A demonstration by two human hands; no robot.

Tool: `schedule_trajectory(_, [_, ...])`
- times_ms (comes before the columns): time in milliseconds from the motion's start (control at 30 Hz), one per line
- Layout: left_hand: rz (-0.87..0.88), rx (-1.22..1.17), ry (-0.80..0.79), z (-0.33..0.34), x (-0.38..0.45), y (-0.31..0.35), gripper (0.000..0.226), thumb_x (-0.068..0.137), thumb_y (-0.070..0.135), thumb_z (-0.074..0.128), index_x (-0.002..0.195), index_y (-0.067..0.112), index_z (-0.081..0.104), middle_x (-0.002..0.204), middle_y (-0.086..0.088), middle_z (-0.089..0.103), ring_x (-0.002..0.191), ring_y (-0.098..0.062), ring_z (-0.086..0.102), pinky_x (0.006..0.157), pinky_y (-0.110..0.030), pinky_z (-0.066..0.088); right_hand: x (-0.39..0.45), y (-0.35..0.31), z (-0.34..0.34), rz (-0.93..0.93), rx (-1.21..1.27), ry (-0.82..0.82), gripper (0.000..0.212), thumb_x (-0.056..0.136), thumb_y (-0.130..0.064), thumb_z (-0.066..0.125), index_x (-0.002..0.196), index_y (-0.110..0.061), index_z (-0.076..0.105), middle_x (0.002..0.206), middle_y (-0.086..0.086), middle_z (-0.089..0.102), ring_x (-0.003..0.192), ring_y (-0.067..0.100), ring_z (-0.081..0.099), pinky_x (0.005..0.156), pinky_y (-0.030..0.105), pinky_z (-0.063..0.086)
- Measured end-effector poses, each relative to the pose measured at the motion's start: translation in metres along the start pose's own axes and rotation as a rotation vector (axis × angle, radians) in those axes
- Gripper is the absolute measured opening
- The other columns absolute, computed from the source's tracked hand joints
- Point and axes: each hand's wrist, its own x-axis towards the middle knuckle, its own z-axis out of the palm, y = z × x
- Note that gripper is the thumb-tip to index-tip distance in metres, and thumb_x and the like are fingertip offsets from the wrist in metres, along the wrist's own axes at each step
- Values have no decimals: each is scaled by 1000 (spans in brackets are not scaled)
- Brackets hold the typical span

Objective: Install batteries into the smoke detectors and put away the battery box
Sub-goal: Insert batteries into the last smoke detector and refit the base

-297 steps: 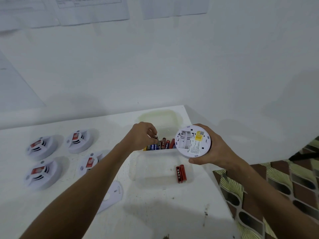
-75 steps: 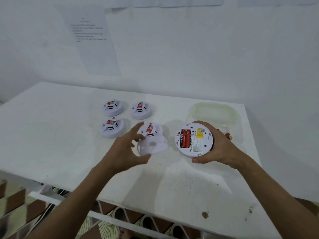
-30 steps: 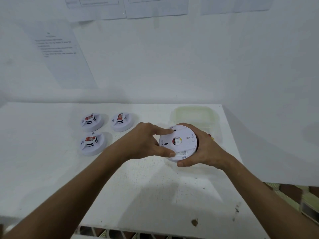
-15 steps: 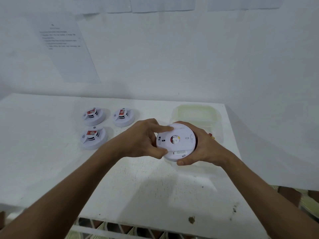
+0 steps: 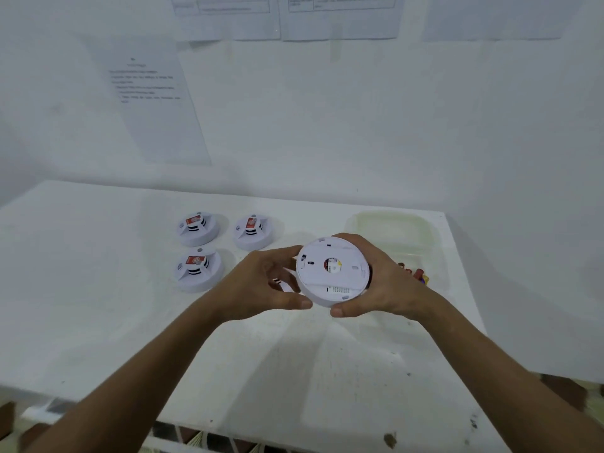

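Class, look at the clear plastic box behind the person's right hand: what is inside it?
Inside the clear plastic box, a few batteries show, red, orange and purple. The right hand and the held smoke detector cover the box's near left part, so any others are hidden.

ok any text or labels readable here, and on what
None can be read.
Wall papers: lines of print, blurred.
Sheets at the top: tables of print, blurred.
Red labels on the three detectors: too small.
Held detector: sticker and small print, unreadable.
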Motion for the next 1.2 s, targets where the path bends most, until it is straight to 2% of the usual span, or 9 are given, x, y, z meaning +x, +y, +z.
schedule_trajectory(133, [4,-61,-53,-18,-5,-8,66,75,11,82,133,24,54,115,7,70,101,-21,67,85,-34,57,13,-11,10,14,-281,16,99,51,-34,97,133,-37,41,124,-11,38,116,-1,46,97,26,50])
schedule_trajectory(200, [20,-44,-64,-28,-5,-11,65,74,11,82,133,22,55,115,8,70,103,-18,67,84,-31,57,20,-19,15,7,-377,15,109,50,-45,94,141,-36,34,123,-14,35,117,2,41,98,26,47])
schedule_trajectory(267, [32,-20,-64,-40,-4,-14,65,73,12,83,132,21,57,109,10,71,98,-16,67,79,-26,56,26,-25,19,18,-479,-11,115,55,-44,92,147,-37,24,126,-15,34,120,4,36,99,24,43])
schedule_trajectory(333, [50,22,-44,-51,-1,-17,62,73,14,83,130,24,58,103,9,72,94,-18,67,76,-25,57,34,-28,23,7,-507,-39,107,61,-37,91,145,-40,26,127,-14,37,117,3,39,93,16,42])
schedule_trajectory(433, [55,34,-4,-63,3,-26,62,74,16,83,130,25,58,99,4,72,94,-20,67,77,-30,58,44,-30,28,7,-427,-43,96,62,-31,91,132,-51,28,129,-17,41,111,-4,44,79,9,44])
schedule_trajectory(633, [15,23,7,-69,8,-40,55,77,40,75,130,31,59,110,13,69,101,-10,64,84,-31,56,56,-29,37,42,-147,-45,100,64,-13,89,139,-44,29,128,-12,46,106,17,62,87,34,58])
schedule_trajectory(867, [5,21,3,-75,16,-44,63,74,37,81,132,38,54,115,19,64,106,-2,59,84,-26,56,63,-26,31,53,118,0,92,64,7,87,133,-29,36,130,0,50,104,25,67,81,44,60])
schedule_trajectory(1000, [3,16,2,-76,21,-44,71,72,35,83,135,38,50,117,19,63,106,-3,59,85,-27,55,66,-25,30,16,185,49,90,61,6,86,129,-28,39,122,-12,57,108,18,65,79,36,59])
schedule_trajectory(1200, [12,-90,18,-78,24,-38,85,68,30,87,142,31,44,118,13,67,106,-9,64,86,-34,56,68,-18,32,8,192,120,93,60,6,84,136,-19,36,123,-16,61,116,13,61,83,29,56])
